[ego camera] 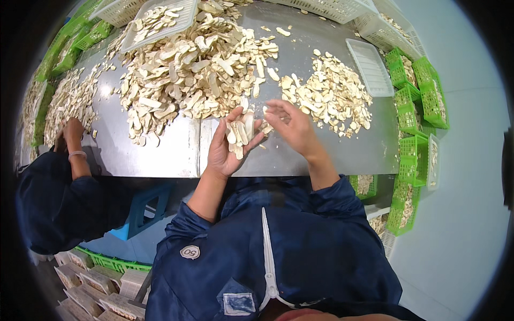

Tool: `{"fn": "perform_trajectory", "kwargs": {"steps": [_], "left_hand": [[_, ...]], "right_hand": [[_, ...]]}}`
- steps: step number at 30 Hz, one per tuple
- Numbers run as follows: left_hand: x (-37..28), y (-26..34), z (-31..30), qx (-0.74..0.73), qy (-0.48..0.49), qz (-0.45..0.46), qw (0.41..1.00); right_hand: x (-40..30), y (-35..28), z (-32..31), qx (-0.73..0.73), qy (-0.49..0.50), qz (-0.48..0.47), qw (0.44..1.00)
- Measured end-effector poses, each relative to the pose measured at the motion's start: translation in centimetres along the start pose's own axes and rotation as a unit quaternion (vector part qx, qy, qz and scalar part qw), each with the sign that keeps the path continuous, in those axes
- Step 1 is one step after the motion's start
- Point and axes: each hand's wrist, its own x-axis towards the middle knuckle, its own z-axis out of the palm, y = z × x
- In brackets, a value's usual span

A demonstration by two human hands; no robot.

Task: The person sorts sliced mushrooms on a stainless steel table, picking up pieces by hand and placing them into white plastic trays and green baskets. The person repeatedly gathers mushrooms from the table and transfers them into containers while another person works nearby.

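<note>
My left hand (225, 150), palm up over the table's front edge, holds several pale dried mushroom slices (238, 135) across its fingers. To its right, my right hand (291, 126) has its fingers curled, with a small pale mushroom slice (265, 109) at the tips of thumb and forefinger. Beyond my left hand rises a large heap of mushroom slices (196, 68). A smaller, flatter pile of slices (331, 94) lies past my right hand. Both piles rest directly on the metal table (168, 160).
A translucent tray with slices (160, 24) sits on the heap; another translucent tray (370, 68) lies at right. Green baskets (413, 156) line the right edge. At left, a co-worker's hand (73, 130) touches another pile (72, 102). A blue stool (140, 210) stands below the table.
</note>
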Motion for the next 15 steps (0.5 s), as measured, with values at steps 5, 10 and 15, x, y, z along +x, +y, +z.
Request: {"fn": "perform_trajectory", "kwargs": {"steps": [5, 10, 15], "left_hand": [[0.3, 0.6, -2.7, -0.021, -0.078, -0.048, 0.996], [0.3, 0.3, -1.5, 0.009, -0.005, -0.02, 1.0], [0.0, 0.2, -1.2, 0.018, -0.009, -0.015, 1.0]], "right_hand": [[-1.3, 4.8, -4.3, -0.255, 0.086, 0.01, 0.963], [1.5, 3.9, -4.9, -0.357, 0.147, -0.063, 0.92], [3.8, 4.1, -4.3, -0.525, 0.128, -0.058, 0.839]]}}
